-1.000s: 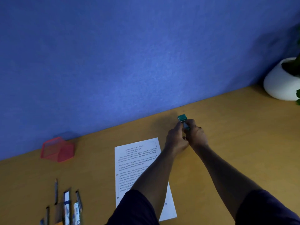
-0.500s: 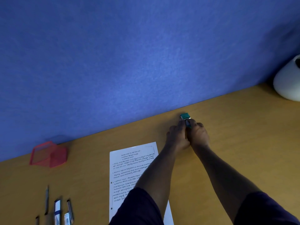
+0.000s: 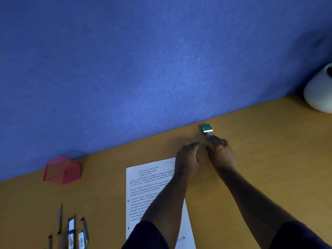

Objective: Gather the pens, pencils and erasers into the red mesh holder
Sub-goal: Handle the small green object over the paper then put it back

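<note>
The red mesh holder [image 3: 62, 170] stands at the left of the wooden desk [image 3: 269, 168], near the blue wall. Several pens, pencils and erasers lie in a row at the bottom left, among them a grey pencil [image 3: 59, 218], a white and blue eraser [image 3: 71, 229] and a dark pen [image 3: 84, 229]. My right hand [image 3: 222, 153] grips the lower end of a small green-topped tool [image 3: 207, 128] close to the wall. Just left of it, my left hand [image 3: 188, 159] rests on the desk with loosely curled fingers and holds nothing.
A printed sheet of paper [image 3: 152, 186] lies under my left forearm in the middle of the desk. A white round pot [image 3: 319, 92] stands at the far right against the blue wall [image 3: 161, 60].
My left hand has let go of the green-topped tool and drawn back to the left. My right hand still holds it. The view has shifted slightly.
</note>
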The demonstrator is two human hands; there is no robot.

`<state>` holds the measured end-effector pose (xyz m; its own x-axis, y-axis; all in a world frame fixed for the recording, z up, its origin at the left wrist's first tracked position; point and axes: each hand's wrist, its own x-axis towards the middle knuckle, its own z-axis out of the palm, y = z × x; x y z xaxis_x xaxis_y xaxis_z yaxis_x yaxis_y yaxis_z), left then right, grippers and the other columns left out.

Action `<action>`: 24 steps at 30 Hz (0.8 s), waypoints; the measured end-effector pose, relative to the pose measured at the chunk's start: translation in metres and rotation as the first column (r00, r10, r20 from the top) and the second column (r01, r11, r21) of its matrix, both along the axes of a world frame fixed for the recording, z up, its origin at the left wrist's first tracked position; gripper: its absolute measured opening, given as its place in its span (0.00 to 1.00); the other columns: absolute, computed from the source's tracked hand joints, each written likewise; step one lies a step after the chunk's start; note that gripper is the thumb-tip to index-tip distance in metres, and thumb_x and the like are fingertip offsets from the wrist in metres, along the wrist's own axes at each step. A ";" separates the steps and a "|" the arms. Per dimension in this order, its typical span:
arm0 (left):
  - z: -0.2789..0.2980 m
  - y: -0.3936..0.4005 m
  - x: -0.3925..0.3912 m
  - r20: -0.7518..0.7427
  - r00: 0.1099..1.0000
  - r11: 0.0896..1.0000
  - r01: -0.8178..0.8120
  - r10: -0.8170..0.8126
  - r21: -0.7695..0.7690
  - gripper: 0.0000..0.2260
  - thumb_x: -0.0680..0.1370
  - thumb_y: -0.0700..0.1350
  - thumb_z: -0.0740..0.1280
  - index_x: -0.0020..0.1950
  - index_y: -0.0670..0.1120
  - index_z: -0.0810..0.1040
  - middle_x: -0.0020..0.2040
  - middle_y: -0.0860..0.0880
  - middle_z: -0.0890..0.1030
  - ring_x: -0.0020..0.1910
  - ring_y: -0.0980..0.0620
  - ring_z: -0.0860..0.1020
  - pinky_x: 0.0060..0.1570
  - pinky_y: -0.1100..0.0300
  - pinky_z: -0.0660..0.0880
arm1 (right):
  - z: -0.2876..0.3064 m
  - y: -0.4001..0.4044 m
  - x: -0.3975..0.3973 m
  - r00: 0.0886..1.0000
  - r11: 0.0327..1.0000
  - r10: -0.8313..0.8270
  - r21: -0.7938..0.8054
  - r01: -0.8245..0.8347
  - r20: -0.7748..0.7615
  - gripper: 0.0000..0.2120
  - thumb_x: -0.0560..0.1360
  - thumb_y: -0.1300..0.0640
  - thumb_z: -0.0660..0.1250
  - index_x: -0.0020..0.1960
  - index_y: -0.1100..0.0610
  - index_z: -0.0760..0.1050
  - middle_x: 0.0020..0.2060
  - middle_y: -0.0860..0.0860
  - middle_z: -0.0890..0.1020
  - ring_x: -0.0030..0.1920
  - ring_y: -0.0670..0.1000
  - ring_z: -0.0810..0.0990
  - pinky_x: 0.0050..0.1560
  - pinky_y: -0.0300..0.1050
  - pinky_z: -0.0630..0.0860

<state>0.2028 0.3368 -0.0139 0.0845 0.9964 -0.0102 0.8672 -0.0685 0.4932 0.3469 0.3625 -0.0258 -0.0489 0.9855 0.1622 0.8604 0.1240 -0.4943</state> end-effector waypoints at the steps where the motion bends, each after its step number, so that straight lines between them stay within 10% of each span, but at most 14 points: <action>1: -0.001 -0.012 -0.004 0.008 1.000 0.999 -0.025 0.025 0.036 0.21 0.77 0.40 0.67 0.71 0.47 0.74 0.67 0.48 0.79 0.65 0.46 0.76 0.63 0.51 0.75 | -0.001 -0.009 -0.001 1.000 1.000 0.003 0.008 -0.003 -0.007 0.22 0.77 0.58 0.69 0.69 0.60 0.74 0.62 0.56 0.81 0.60 0.60 0.78 0.56 0.54 0.80; 9: -0.004 -0.115 -0.048 -0.007 0.994 0.985 -0.108 0.110 0.137 0.08 0.77 0.42 0.68 0.56 0.47 0.81 0.49 0.49 0.83 0.49 0.49 0.81 0.47 0.57 0.80 | -0.011 -0.110 -0.037 0.997 0.996 0.067 0.058 -0.065 -0.032 0.17 0.74 0.59 0.74 0.62 0.61 0.81 0.58 0.56 0.84 0.57 0.57 0.83 0.52 0.51 0.82; 24: -0.017 -0.258 -0.121 -0.079 0.905 0.907 -0.413 0.419 0.079 0.24 0.70 0.47 0.79 0.63 0.42 0.81 0.67 0.44 0.79 0.67 0.41 0.77 0.62 0.44 0.77 | -0.008 -0.222 -0.084 0.981 0.982 0.111 -0.168 -0.084 0.157 0.23 0.70 0.43 0.75 0.61 0.53 0.81 0.60 0.48 0.83 0.58 0.53 0.82 0.50 0.49 0.81</action>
<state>0.0822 0.0788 -0.0308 -0.3363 0.9397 0.0622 0.8646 0.2819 0.4160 0.2634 0.1401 -0.0336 -0.1587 0.9872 -0.0156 0.9194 0.1421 -0.3667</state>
